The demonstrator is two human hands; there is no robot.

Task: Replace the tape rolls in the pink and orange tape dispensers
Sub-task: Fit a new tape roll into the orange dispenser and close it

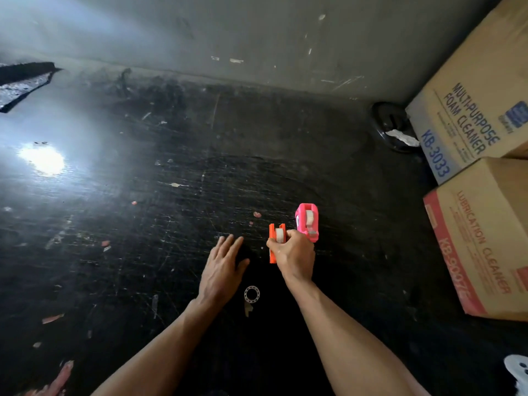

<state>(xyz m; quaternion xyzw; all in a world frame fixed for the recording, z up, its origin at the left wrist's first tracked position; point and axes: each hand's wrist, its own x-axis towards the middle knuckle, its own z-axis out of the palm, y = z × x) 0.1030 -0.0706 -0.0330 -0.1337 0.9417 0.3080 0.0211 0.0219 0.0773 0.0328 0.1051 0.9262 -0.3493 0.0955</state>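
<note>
An orange tape dispenser [273, 238] with a pale tape roll in it stands on the dark scratched floor, and my right hand [291, 252] is closed around its near side. Just right of it stands the pink tape dispenser [308, 221], also holding a pale roll, touching or nearly touching my right hand. My left hand [223, 267] lies flat on the floor, fingers spread, holding nothing, a short way left of the orange dispenser. An empty white tape core ring [251, 294] with a small scrap below it lies on the floor between my forearms.
Two cardboard boxes stand at the right: a foam cleaner box [471, 110] and a lubrication cleaner box [483, 238]. A black round object [391, 127] sits beside the upper box by the grey wall [257, 38]. Small tape scraps dot the floor.
</note>
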